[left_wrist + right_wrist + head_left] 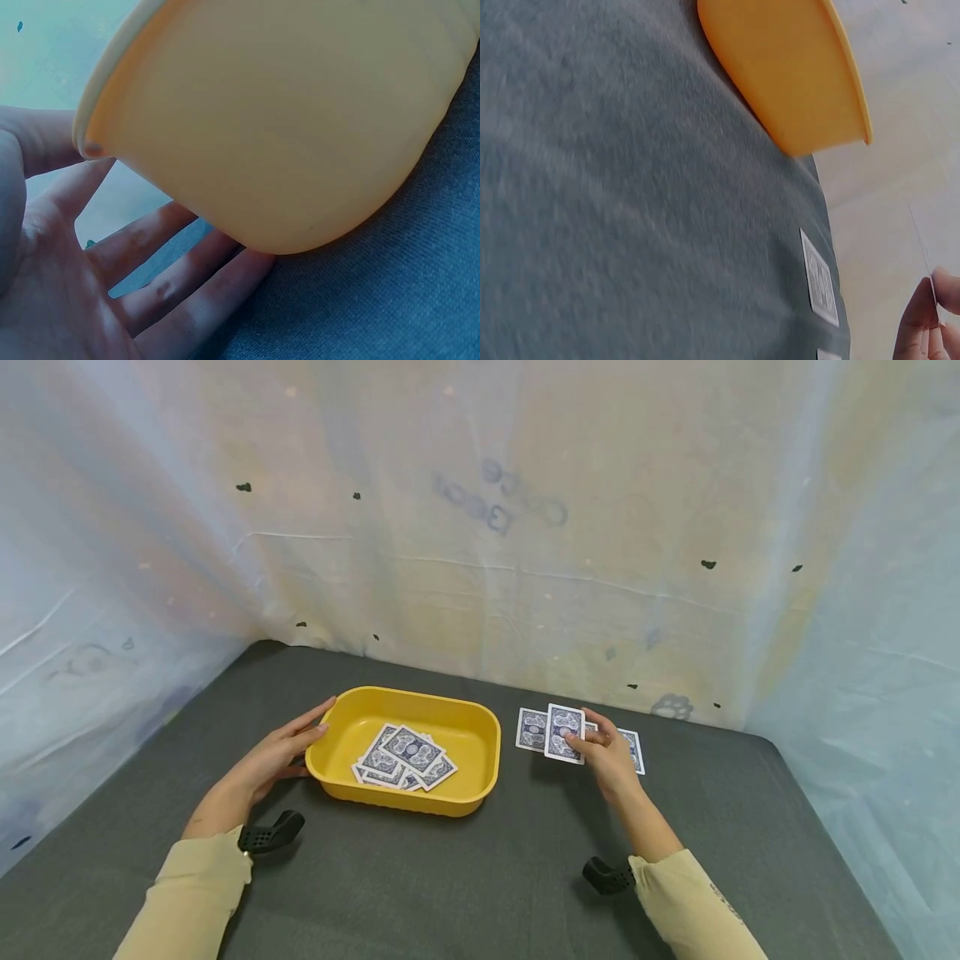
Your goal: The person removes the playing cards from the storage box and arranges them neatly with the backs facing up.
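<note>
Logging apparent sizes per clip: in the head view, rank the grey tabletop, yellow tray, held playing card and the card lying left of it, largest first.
1. Grey tabletop
2. Yellow tray
3. Held playing card and the card lying left of it, unranked: the held one looks bigger but is nearer the camera.

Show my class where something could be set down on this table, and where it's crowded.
The widest bare patch of dark table lies in front of the yellow tray, between the left sleeve and right sleeve. Another runs from that sleeve to the table's right edge. Crowded: the heaped cards inside the tray, and the table cards by the right hand.
</note>
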### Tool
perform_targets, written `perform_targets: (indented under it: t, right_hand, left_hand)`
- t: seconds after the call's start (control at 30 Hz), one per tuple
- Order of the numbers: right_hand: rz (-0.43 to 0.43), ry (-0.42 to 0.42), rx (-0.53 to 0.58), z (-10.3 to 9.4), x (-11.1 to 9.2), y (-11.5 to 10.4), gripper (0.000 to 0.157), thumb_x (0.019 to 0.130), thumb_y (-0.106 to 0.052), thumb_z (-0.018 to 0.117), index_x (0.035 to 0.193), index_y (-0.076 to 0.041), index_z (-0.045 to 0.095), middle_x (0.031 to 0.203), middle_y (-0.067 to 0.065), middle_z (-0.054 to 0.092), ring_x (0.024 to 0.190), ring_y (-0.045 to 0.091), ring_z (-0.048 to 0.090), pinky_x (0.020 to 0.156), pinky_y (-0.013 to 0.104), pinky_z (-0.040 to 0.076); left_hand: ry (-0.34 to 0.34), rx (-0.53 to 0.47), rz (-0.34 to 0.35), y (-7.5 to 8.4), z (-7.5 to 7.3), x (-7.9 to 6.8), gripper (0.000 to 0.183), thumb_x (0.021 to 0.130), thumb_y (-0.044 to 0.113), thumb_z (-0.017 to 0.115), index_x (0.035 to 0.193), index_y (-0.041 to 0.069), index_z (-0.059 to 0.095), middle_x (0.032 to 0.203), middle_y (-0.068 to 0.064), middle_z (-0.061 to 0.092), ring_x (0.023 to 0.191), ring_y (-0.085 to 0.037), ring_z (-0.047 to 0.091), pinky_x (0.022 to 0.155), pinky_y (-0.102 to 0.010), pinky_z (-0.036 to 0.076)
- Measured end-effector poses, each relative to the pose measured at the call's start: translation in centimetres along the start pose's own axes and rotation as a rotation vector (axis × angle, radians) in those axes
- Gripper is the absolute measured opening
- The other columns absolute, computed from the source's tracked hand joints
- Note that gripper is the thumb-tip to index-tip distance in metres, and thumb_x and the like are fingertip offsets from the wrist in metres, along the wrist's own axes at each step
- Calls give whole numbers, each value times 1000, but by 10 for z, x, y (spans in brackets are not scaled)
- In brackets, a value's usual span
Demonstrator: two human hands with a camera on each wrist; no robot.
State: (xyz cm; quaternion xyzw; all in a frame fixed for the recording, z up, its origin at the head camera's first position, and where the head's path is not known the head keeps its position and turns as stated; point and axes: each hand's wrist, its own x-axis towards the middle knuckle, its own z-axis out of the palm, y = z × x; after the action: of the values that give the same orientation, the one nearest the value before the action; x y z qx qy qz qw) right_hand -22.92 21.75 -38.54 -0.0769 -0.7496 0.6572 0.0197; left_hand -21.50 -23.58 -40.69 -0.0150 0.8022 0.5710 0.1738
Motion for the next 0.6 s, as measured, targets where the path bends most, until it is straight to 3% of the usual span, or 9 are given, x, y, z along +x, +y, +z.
perform_targets:
  t: [0.17,0.6]
  right_hand:
    - [14,33,-40,-13,2,3,63,88,-2,67,145,-5,39,77,-11,61,67,0,58,63,16,49]
    - [73,122,-127,-47,11,13,67,90,-6,66,149,-8,34,80,-11,53,67,-1,48,60,16,42]
  left_hand:
    - [3,1,-13,-1,0,0,71,96,55,45,154,35,7,162,-13,1,143,-45,17,105,-62,33]
    - [-14,5,2,0,-1,0,72,96,56,44,154,36,6,162,-13,0,143,-43,17,105,-63,32]
